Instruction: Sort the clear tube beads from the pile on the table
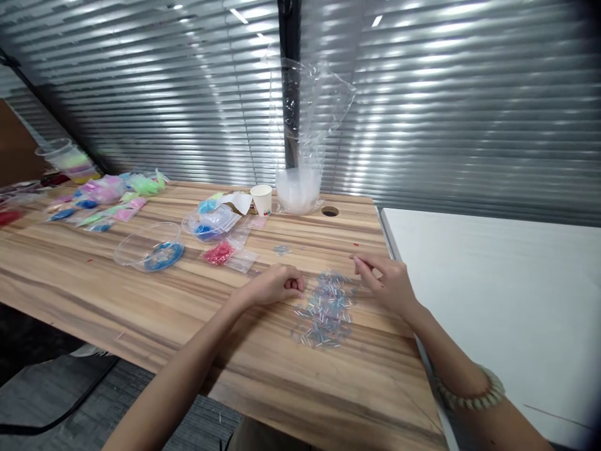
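While a loose pile of small, translucent silvery-blue pieces (pixel 326 310) lies on the brown wood-grain counter (pixel 375 394), the left hand (pixel 277 285) curls just beside its left edge. The right hand (pixel 387 285), fingertips pinched together, is on the other side. Whether either grasps a piece, I cannot tell.

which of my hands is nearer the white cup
Left. The left hand is on the near side of the white cup; the right hand is farther off, rightward.
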{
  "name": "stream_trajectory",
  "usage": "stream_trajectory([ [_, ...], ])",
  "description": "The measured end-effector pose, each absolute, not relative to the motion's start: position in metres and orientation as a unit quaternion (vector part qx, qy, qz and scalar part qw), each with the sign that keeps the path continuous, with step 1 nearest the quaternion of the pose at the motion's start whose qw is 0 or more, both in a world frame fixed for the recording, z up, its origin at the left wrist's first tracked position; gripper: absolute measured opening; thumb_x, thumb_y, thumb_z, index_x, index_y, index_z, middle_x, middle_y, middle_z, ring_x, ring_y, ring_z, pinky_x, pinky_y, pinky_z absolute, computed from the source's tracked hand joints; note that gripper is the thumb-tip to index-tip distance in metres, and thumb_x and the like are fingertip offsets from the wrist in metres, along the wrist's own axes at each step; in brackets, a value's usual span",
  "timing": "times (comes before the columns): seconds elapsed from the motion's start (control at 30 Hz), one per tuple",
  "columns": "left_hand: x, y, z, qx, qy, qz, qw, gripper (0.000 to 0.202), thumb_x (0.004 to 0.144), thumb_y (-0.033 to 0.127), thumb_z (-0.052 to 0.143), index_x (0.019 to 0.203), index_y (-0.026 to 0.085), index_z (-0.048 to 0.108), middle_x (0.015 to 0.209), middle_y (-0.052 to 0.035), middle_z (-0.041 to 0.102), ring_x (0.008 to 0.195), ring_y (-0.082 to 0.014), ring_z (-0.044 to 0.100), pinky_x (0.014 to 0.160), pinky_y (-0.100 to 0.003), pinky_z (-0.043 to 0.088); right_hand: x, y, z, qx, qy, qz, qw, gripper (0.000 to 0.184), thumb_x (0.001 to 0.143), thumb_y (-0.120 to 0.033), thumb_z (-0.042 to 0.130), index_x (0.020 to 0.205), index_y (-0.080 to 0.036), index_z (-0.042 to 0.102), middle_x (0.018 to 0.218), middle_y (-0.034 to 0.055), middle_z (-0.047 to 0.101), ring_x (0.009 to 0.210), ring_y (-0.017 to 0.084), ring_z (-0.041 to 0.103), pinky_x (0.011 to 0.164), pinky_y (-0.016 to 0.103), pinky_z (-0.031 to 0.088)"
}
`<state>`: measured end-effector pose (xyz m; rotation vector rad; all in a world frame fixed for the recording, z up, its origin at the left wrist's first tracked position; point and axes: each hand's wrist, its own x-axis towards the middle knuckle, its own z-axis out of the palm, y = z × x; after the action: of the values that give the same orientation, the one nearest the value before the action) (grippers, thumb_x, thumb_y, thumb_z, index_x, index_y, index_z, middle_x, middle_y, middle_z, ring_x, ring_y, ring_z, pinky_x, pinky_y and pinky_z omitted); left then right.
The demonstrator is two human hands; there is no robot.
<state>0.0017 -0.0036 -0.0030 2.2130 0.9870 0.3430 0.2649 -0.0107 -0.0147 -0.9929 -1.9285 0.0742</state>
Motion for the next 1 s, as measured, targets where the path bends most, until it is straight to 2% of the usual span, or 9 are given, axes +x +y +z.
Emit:
stream_trajectory([
  [0.1, 0.004, -0.005, -0.005, 0.858, 0.380, 0.129, 0.321, 0.009, 0.073, 0.006, 0.061, 0.078, 0.013, 0.063, 0.070, 0.0003, 0.059, 0.062, -0.0092, 0.051, 0.057, -0.017, 0.035, 0.269, -0.008, -0.018, -0.402, -0.788, 0.019, 0.466, 0.022, 0.089, -0.025, 0.047, 0.086, -0.016, 0.068, 0.067, 0.0034, 0.069, 0.054, 0.015, 0.061, 0.051, 0.026, 0.047],
  [0.3, -0.001, 0.000, -0.010, 0.854, 0.366, 0.152, 0.335, 0.005, 0.074, 0.008, 0.064, 0.077, 0.012, 0.064, 0.068, 0.0008, 0.059, 0.060, -0.0084, 0.050, 0.055, -0.016, 0.035, 0.270, -0.005, -0.019, -0.411, -0.787, 0.014, 0.459, 0.025, 0.090, -0.027, 0.046, 0.083, -0.016, 0.068, 0.065, 0.0030, 0.068, 0.054, 0.015, 0.060, 0.052, 0.025, 0.045],
  [0.5, -0.008, 0.004, -0.003, 0.844, 0.363, 0.128, 0.374, 0.015, 0.073, 0.001, 0.058, 0.080, 0.011, 0.066, 0.076, -0.0021, 0.065, 0.067, -0.0095, 0.055, 0.061, -0.017, 0.040, 0.275, -0.001, -0.023, -0.442, -0.775, 0.054, 0.448, 0.025, 0.090, -0.028, 0.046, 0.084, -0.016, 0.067, 0.062, 0.0009, 0.065, 0.051, 0.013, 0.058, 0.052, 0.024, 0.044],
  [0.67, -0.022, 0.008, 0.006, 0.820, 0.384, 0.098, 0.412, 0.016, 0.074, 0.012, 0.064, 0.090, 0.012, 0.067, 0.076, -0.0022, 0.064, 0.066, -0.0106, 0.056, 0.061, -0.018, 0.042, 0.281, 0.007, -0.033, -0.478, -0.767, 0.041, 0.427, 0.027, 0.090, -0.031, 0.045, 0.084, -0.018, 0.067, 0.058, -0.0003, 0.062, 0.049, 0.013, 0.056, 0.051, 0.024, 0.042],
  [0.8, -0.024, 0.008, 0.006, 0.814, 0.383, 0.105, 0.424, 0.027, 0.071, 0.026, 0.072, 0.093, 0.013, 0.067, 0.079, -0.0024, 0.062, 0.067, -0.0111, 0.054, 0.060, -0.019, 0.042, 0.282, 0.010, -0.036, -0.492, -0.758, -0.003, 0.429, 0.028, 0.090, -0.032, 0.044, 0.088, -0.017, 0.068, 0.063, 0.0020, 0.065, 0.051, 0.014, 0.056, 0.053, 0.026, 0.043],
  [1.0, -0.011, 0.004, -0.001, 0.823, 0.371, 0.132, 0.409, 0.023, 0.070, 0.027, 0.075, 0.086, 0.012, 0.067, 0.073, -0.0007, 0.059, 0.065, -0.0105, 0.050, 0.059, -0.019, 0.039, 0.281, 0.010, -0.036, -0.483, -0.769, -0.024, 0.418, 0.028, 0.091, -0.031, 0.043, 0.088, -0.018, 0.068, 0.064, 0.0026, 0.066, 0.053, 0.015, 0.057, 0.053, 0.026, 0.043],
])
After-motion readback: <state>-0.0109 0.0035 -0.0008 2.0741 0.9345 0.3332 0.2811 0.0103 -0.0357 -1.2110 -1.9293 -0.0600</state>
